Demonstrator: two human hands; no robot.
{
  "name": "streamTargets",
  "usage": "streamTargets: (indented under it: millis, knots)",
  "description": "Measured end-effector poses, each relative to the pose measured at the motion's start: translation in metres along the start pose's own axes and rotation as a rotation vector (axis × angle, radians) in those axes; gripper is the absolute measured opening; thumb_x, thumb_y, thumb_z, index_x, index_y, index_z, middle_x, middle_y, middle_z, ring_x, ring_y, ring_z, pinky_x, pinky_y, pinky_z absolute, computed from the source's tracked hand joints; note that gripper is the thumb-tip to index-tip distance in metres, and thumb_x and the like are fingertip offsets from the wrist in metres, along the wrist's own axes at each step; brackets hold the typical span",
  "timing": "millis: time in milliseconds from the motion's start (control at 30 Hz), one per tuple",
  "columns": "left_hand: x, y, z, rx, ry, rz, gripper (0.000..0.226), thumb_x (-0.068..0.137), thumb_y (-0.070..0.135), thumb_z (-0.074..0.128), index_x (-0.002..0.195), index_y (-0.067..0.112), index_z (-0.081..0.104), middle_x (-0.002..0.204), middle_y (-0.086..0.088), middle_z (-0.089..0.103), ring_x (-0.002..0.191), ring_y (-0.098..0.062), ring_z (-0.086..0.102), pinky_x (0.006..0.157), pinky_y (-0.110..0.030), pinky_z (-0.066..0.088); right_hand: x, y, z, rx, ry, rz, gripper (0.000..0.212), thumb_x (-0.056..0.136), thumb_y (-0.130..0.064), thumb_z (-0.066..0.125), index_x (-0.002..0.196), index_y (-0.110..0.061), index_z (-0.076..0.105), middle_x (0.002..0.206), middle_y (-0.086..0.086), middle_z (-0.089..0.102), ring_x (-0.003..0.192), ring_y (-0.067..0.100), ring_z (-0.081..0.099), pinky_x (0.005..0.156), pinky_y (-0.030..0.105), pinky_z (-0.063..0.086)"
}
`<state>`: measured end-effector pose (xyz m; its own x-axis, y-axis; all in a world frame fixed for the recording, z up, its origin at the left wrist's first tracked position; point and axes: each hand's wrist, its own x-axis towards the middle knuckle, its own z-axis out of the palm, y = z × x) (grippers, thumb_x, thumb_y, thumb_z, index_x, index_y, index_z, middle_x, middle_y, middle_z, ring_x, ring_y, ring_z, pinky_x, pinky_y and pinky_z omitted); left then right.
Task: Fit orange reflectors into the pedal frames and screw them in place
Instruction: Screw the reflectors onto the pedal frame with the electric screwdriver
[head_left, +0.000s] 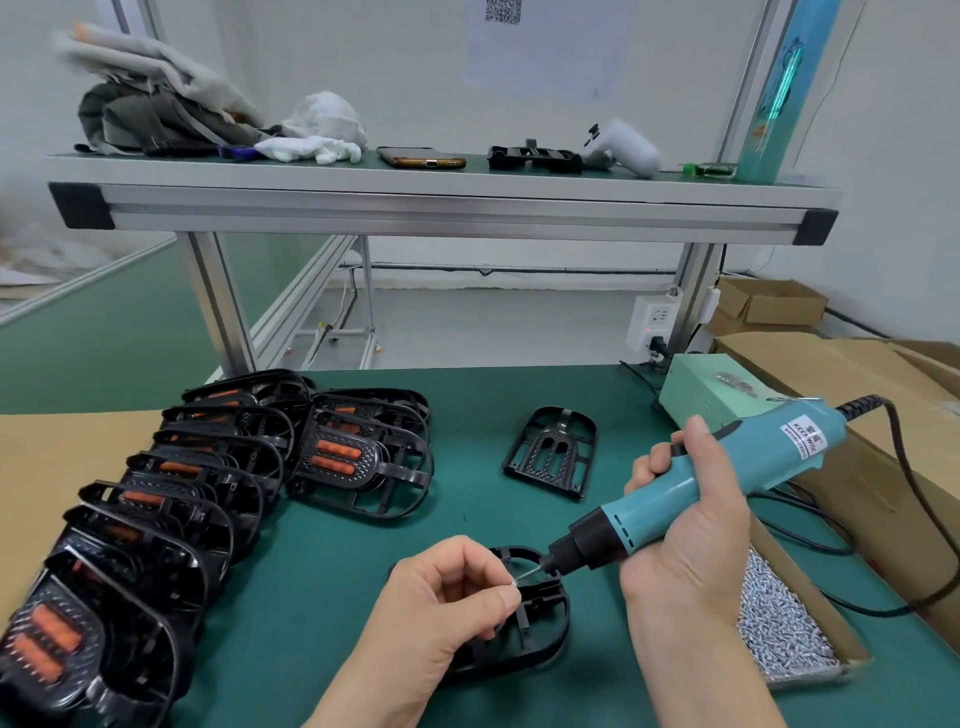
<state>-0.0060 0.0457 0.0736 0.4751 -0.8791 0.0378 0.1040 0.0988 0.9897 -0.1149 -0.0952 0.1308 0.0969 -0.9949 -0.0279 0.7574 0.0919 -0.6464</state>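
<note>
A black pedal frame (540, 623) lies on the green mat near the front, partly hidden under my left hand (441, 603). That hand pinches a small silver screw (513, 583) at the tip of the driver bit. My right hand (685, 525) grips a teal electric screwdriver (691, 478), its black nose slanting down-left over the frame. Another black pedal frame (553, 460) with no reflectors lies farther back. Rows of pedal frames with orange reflectors (337, 457) are stacked on the left.
An open cardboard box of silver screws (784, 629) sits right of my right hand. The green power unit (711, 389) and the screwdriver's black cable (914, 499) lie behind. An aluminium shelf (441, 202) above holds cloths, a phone and a pedal. Cardboard sheets flank both sides.
</note>
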Motion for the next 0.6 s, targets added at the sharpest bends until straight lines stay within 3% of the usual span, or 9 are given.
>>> streamTargets:
  millis: [600]
  knots:
    - [-0.0023, -0.0029, 0.0004, -0.007, 0.053, 0.02, 0.008, 0.066, 0.011, 0.078, 0.067, 0.015, 0.071, 0.063, -0.011, 0.062, 0.057, -0.017, 0.051, 0.057, -0.023, 0.046, -0.0041, 0.0056, 0.0001, -0.013, -0.01, -0.029, 0.029, 0.09, -0.024, 0.07, 0.107, -0.013, 0.049, 0.077, 0.0, 0.049, 0.064, 0.013, 0.047, 0.058, 0.02, 0.043]
